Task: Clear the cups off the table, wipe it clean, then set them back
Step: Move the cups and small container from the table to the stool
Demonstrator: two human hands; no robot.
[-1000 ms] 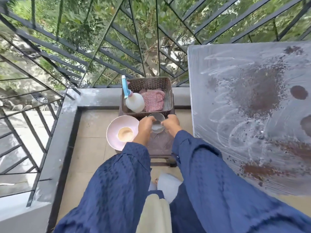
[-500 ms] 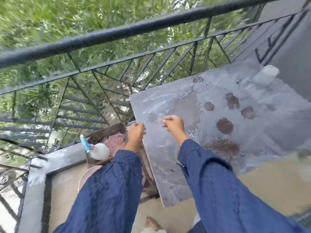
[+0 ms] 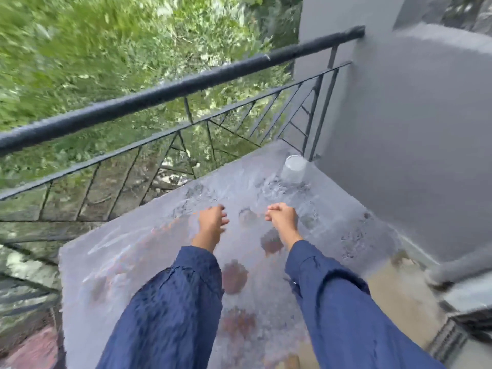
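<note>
Head | left hand [image 3: 211, 222] loose, empty | right hand [image 3: 282, 217] curled, cannot tell | both moved farther over table [image 3: 119, 262]

- An open-air balcony of a building is shown, set well above the ground
- The outer edge is bounded by a black metal railing [image 3: 186, 86], formed of a thick handrail over thin slanted bars
- Dense green foliage [image 3: 80, 49] is seen beyond and below the bars
- The right side is closed off by a grey plastered wall [image 3: 412, 155]
- A beige floor [image 3: 394, 288] is seen beside a smeared, brown-stained table [image 3: 119, 275], at whose far corner a clear cup [image 3: 294, 169] is set
</note>
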